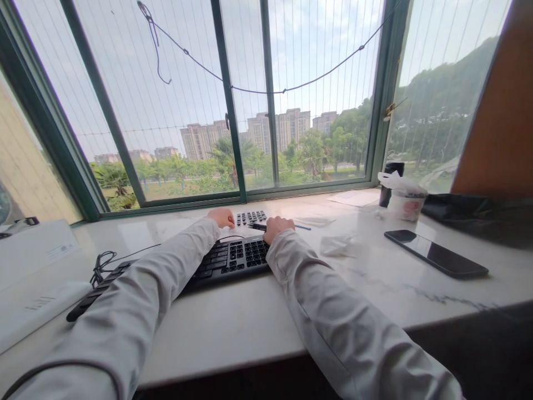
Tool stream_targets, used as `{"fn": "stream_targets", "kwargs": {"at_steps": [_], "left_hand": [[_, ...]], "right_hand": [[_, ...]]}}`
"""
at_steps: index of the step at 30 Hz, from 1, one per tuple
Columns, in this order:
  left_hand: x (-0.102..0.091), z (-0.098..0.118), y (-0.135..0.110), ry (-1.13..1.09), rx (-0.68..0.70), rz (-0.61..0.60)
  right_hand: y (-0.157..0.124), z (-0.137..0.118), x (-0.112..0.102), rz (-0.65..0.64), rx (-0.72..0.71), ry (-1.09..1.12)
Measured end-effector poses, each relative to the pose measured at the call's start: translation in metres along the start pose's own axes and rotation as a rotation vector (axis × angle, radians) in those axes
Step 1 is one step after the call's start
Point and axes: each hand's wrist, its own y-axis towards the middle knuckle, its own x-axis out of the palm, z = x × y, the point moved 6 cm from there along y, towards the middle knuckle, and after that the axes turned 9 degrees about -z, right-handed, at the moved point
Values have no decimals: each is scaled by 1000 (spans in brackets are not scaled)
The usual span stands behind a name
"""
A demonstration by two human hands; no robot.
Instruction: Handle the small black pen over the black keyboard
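White marble-patterned counter (245,328) spreads below. The left hand (222,217), fingers curled, is near the black plastic keyboard (237,258); whether it pinches anything, I cannot tell. Just right, between the hands, small dark key-like pieces (251,215) lie in rows. A slim black pen-like tool (258,226), gripped by the right hand (277,227), points left along their near side.

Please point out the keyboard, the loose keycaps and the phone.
Keyboard (237,257): head view, on its keys.
Loose keycaps (251,217): head view, middle of the group.
Phone (435,254): head view, middle of its dark screen.
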Motion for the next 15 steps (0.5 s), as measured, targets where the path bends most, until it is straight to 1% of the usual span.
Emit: {"fn": "stream_targets", "kwargs": {"at_steps": [6, 15], "left_hand": [[4, -6, 6, -35, -18, 21], [7, -6, 10, -63, 14, 13]], "right_hand": [[3, 0, 2, 11, -21, -8], [-1, -1, 3, -10, -9, -4]]}}
